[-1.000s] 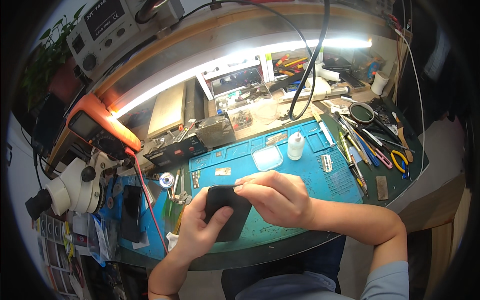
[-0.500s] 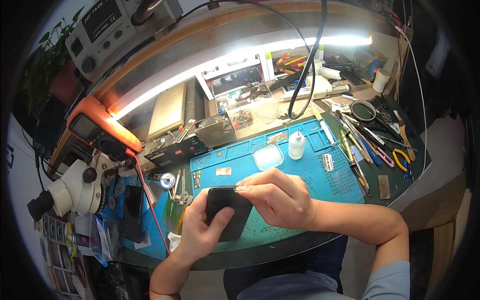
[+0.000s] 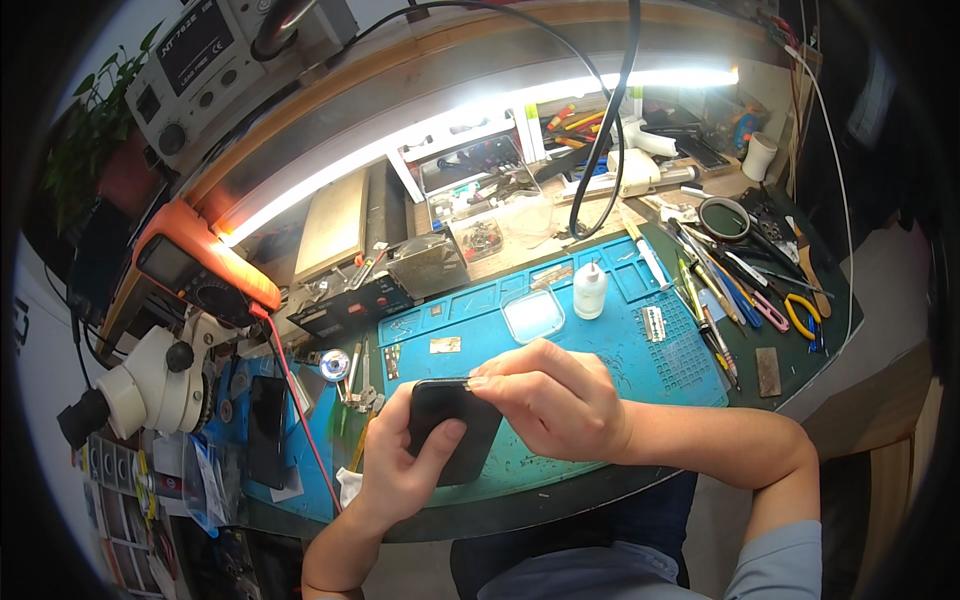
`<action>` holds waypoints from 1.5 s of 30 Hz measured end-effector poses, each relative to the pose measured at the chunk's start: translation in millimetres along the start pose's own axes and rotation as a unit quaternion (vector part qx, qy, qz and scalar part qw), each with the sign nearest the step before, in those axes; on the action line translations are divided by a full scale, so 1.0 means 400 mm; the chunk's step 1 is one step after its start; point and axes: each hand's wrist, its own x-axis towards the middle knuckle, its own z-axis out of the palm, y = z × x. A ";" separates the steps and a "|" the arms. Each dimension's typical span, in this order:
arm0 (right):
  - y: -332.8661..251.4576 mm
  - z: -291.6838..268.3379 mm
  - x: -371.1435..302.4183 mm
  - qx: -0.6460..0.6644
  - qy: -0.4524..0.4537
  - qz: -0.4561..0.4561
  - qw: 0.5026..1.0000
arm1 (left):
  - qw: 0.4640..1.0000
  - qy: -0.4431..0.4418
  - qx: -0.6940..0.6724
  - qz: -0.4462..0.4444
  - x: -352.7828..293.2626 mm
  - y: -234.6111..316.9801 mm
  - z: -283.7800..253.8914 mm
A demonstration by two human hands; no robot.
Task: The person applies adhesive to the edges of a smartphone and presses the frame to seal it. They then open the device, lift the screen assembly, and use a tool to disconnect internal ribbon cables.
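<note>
Left hand (image 3: 400, 470) cradles a black phone (image 3: 452, 428) from below, thumb laid across its near face, other fingers wrapped behind it; phone is held just above the near edge of the blue work mat (image 3: 620, 350), centre-left of the bench. Right hand (image 3: 550, 400) sits over the phone's top right edge, fingertips (image 3: 480, 382) pressed together in a pinch at that edge; whether they hold a small tool or part there is too small to tell.

Risks as I judge them:
- grip on the phone is one-handed from underneath; a hard push from the right hand could tip it out of the palm onto the mat;
- force at a thin top edge; a slip could nick the frame or jab the left thumb;
- any small part coming loose could drop off the near edge of the bench; hard to find among the clutter at left;
- small white bottle (image 3: 589, 290) stands upright just beyond the right hand, next to a clear plastic dish (image 3: 533, 316); a quick reach forward could knock it over;
- red wire (image 3: 292, 400) runs down the left side near the left wrist; could snag;
- tweezers and pliers (image 3: 800, 318) lie well to the right; no conflict.
</note>
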 end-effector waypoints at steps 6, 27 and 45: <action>-0.003 -0.002 0.003 -0.002 0.009 -0.003 1.000 | 1.000 -0.002 0.003 0.006 -0.001 0.000 0.001; -0.008 0.001 0.004 0.009 0.029 -0.009 0.999 | 1.000 0.002 0.014 0.026 -0.003 -0.004 0.002; -0.017 -0.012 0.012 0.000 0.032 -0.084 0.996 | 0.989 0.007 0.112 0.092 -0.015 -0.009 -0.002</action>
